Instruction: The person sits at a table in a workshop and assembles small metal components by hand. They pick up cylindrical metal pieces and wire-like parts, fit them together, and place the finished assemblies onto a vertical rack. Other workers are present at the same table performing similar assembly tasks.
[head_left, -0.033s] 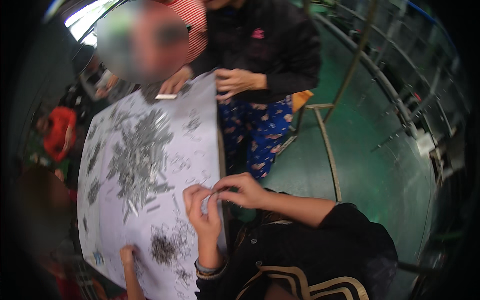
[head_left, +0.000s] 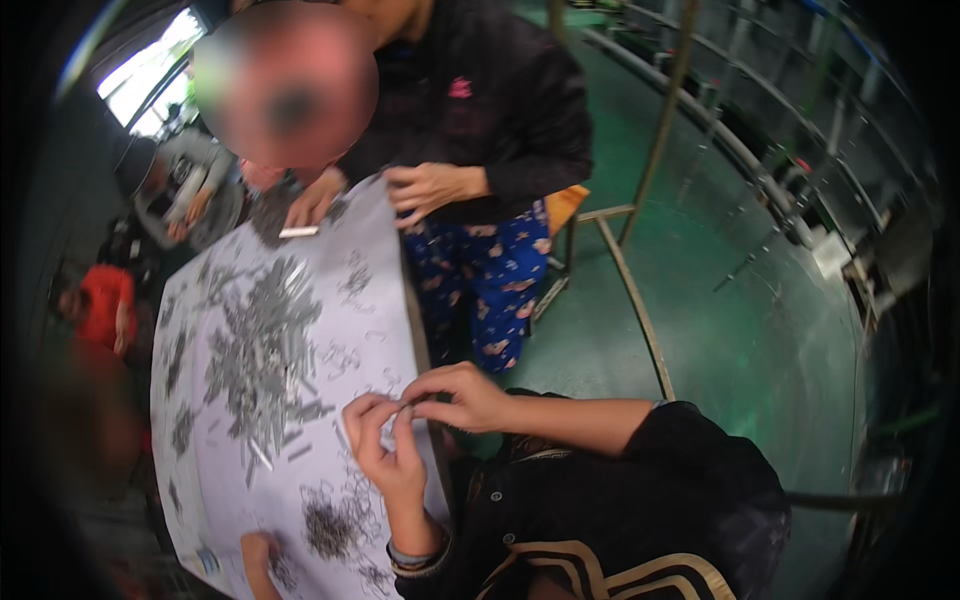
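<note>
My left hand point(head_left: 388, 450) and my right hand point(head_left: 460, 397) meet at the fingertips over the right edge of the table point(head_left: 225, 490). Thumbs and fingers of both are pinched together around something small and dark that I cannot make out. Close by on the white table cover are scattered thin curved wire pieces point(head_left: 343, 358). A dense heap of dark wire pieces point(head_left: 330, 530) lies beside my left forearm. Farther off is a large pile of flat grey metal strips point(head_left: 262, 350).
Across the table a person in a black jacket point(head_left: 500, 110) rests hands at the far edge, near a pale strip point(head_left: 299, 232). Another person's hand point(head_left: 258, 550) reaches in at the lower left. A metal frame point(head_left: 632, 290) stands on the green floor point(head_left: 740, 350) to the right.
The whole view has shifted slightly, so the table and people appear farther left and mostly lower. My hands stay pinched together at the table's edge.
</note>
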